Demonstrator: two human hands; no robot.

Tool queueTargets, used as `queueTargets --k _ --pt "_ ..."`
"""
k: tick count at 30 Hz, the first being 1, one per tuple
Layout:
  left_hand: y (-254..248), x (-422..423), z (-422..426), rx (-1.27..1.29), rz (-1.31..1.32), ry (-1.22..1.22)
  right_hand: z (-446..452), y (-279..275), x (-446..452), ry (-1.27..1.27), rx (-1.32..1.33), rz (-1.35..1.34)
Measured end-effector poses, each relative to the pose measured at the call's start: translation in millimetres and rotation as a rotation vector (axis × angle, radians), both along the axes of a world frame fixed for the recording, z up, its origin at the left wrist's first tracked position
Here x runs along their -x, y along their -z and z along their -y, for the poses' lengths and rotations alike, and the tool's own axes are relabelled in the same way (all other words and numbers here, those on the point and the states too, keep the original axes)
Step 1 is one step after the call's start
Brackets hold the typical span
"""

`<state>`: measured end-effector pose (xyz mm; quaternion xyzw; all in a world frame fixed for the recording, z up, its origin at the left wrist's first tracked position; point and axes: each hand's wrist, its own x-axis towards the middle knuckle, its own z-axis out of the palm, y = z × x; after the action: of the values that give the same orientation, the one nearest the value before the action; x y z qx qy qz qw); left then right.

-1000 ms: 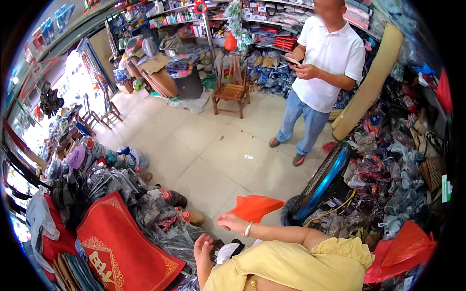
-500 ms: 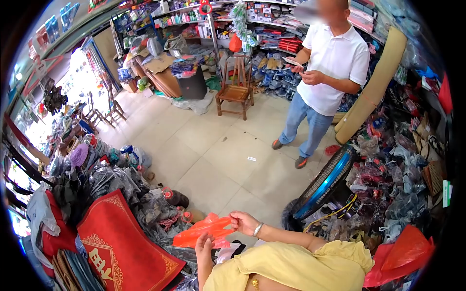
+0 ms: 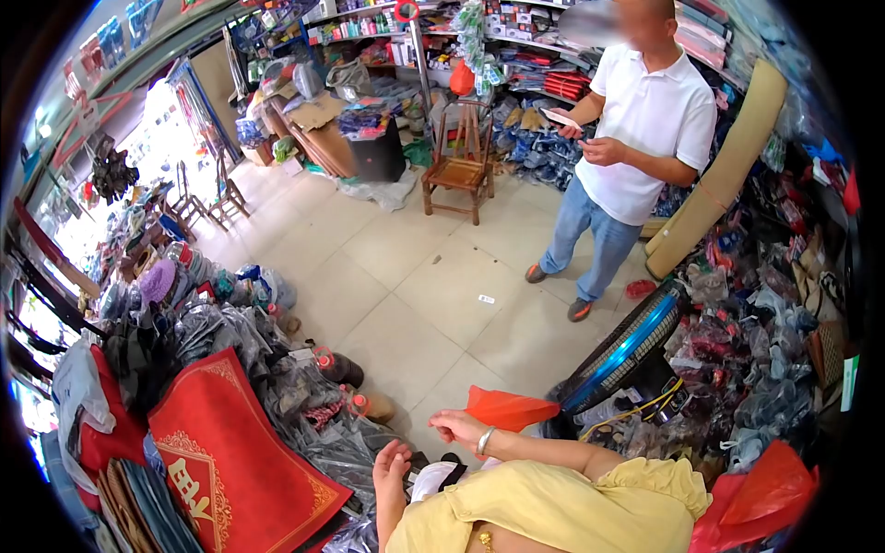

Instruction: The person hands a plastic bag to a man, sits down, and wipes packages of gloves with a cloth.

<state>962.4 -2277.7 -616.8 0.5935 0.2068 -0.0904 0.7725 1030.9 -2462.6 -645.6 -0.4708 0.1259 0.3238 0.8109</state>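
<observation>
My right hand (image 3: 461, 429), with a silver bangle at the wrist, reaches out low in the middle. Its fingers are loosely bent and apart, pointing left, with nothing visible between them. Just beyond the back of that hand is a red plastic bag (image 3: 505, 408); whether it touches the hand I cannot tell. Lower and to the left, my left hand (image 3: 392, 464) is raised with its fingers loosely curled and apart, holding nothing. A white and black item (image 3: 435, 479) lies below, between the two hands, partly hidden by my yellow top.
Left of my hands, a red mat with gold patterns (image 3: 226, 442) lies on plastic-wrapped goods. A fan (image 3: 622, 346) stands to the right, beside heaped bagged goods (image 3: 737, 369). Across the tiled floor (image 3: 406, 313) are a person in a white shirt (image 3: 641, 129) and a wooden chair (image 3: 458, 170).
The red bag, earlier stretched between both hands, is now to the right, beyond my right hand. Both hands have let go of its left part. The view has shifted slightly.
</observation>
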Motion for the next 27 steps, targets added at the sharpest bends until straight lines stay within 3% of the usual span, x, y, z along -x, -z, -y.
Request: queueTargets --k 5,9,12,15,22,27 --pt "0.2 0.9 1.4 -0.001 -0.001 0.002 -8.2 -4.0 1.9 -0.085 -0.039 -0.002" --pt "0.1 -0.5 2.8 -0.001 0.003 0.001 -1.9 11.4 -4.5 -0.005 -0.018 0.005" --pt "-1.9 -1.9 3.0 -0.008 0.011 0.013 19.6 12.0 -11.9 0.189 -0.239 -0.229" --pt "-1.0 -2.0 2.7 -0.028 -0.006 0.001 25.8 10.1 -12.0 0.167 -0.352 -0.182" --pt "1.5 -2.3 0.7 -0.033 0.015 0.025 15.0 0.4 -29.7 0.152 -0.265 -0.066" --pt "6.2 3.0 -3.7 -0.02 0.027 0.034 -4.1 0.2 -44.0 0.043 -0.015 0.015"
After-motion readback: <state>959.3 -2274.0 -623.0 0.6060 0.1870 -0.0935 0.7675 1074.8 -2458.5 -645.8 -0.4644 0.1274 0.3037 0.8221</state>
